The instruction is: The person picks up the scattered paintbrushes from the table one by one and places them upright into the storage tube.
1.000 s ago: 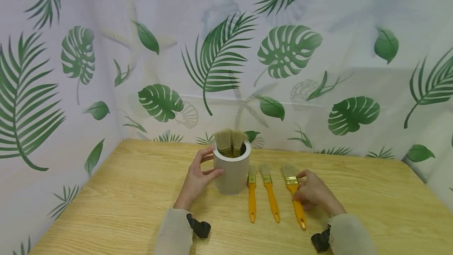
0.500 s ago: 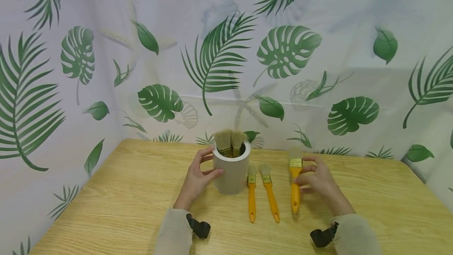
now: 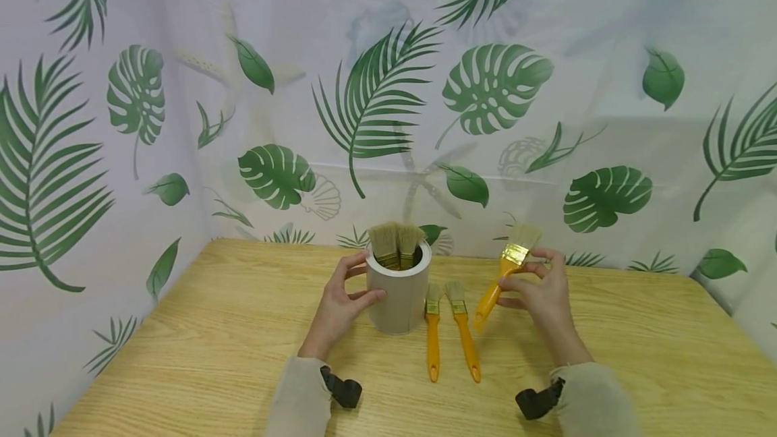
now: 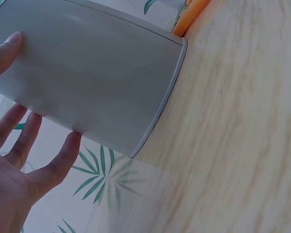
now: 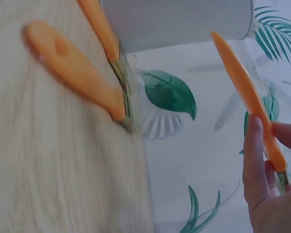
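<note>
A light grey round canister (image 3: 397, 302) stands on the table with two paintbrushes (image 3: 384, 243) in it, bristles up. My left hand (image 3: 338, 305) holds the canister from its left, thumb on the front and fingers along the side, as the left wrist view also shows. In my right hand (image 3: 543, 288) a paintbrush (image 3: 492, 299) with an orange handle is pinched near its gold ferrule. It is raised and tilted, bristles up and to the right, handle end toward the canister. In the right wrist view, thumb and fingers grip the orange handle (image 5: 242, 85).
Two smaller orange-handled paintbrushes, a left one (image 3: 433, 342) and a right one (image 3: 465, 342), lie on the wooden table (image 3: 200, 349) just right of the canister, bristles away from me. A leaf-patterned curtain (image 3: 388, 106) hangs behind the table and along its left side.
My right hand has lifted the third paintbrush off the table and tipped it, so its handle end now points down and left. My left hand and the canister have stayed put.
</note>
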Motion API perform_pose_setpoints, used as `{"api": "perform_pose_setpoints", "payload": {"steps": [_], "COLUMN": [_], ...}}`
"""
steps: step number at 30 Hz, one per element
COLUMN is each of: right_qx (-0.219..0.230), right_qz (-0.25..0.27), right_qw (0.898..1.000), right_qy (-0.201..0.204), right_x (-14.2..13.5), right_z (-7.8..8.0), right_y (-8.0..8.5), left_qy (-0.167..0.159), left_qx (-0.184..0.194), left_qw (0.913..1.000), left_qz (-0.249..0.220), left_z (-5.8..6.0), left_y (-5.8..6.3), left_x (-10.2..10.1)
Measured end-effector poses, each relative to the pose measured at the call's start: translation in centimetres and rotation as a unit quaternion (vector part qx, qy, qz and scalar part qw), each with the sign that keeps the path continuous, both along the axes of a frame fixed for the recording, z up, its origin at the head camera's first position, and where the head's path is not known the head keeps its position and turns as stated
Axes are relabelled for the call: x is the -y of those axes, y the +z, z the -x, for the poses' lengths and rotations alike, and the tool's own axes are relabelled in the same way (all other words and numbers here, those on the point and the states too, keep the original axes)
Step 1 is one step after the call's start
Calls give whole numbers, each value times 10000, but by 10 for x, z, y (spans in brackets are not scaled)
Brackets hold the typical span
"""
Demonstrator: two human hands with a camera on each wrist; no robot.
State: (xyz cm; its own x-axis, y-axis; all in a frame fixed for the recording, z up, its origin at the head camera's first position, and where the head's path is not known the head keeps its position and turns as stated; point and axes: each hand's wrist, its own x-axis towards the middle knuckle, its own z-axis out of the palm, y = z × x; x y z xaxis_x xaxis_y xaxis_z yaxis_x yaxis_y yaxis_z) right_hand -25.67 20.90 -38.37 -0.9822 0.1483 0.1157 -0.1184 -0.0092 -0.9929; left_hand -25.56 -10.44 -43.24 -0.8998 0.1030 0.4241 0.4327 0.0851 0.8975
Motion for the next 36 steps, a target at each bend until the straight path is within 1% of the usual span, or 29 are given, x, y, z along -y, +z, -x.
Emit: {"api": "perform_pose_setpoints", "payload": {"steps": [4, 8, 13, 17, 20, 23, 28, 32, 36], "right_qx": [-330, -662, -1141, -1544, -1737, -1826, -1913, -1966, -2159], "right_qz": [551, 1066, 1645, 1912, 2067, 2276, 2479, 2391, 2025], "right_qw": [9978, 9916, 9788, 9680, 9611, 9539, 9456, 9460, 9505], "right_qy": [-181, -301, -424, -506, -582, -694, -888, -967, -948], "right_x": [12, 24, 36, 46, 54, 63, 76, 85, 93], "right_z": [-1, -1, 1, 3, 4, 5, 7, 8, 8], "right_y": [1, 5, 11, 16, 18, 20, 26, 32, 34], "left_qy": [-26, -22, -5, 53, 75, 52, 68, 93, 92], "left_qx": [-64, -80, -24, 31, 47, 32, 100, 117, 108], "left_qw": [10000, 10000, 10000, 10000, 10000, 10000, 9999, 9999, 9999], "left_qz": [6, 18, 10, -4, -21, -11, -1, 11, 19], "left_z": [1, 1, 0, 0, 0, 0, 0, -1, -1], "left_y": [-1, -2, -1, 0, 1, 1, 1, 1, 2], "left_x": [0, 0, -1, -1, -2, -2, -2, -1, -1]}}
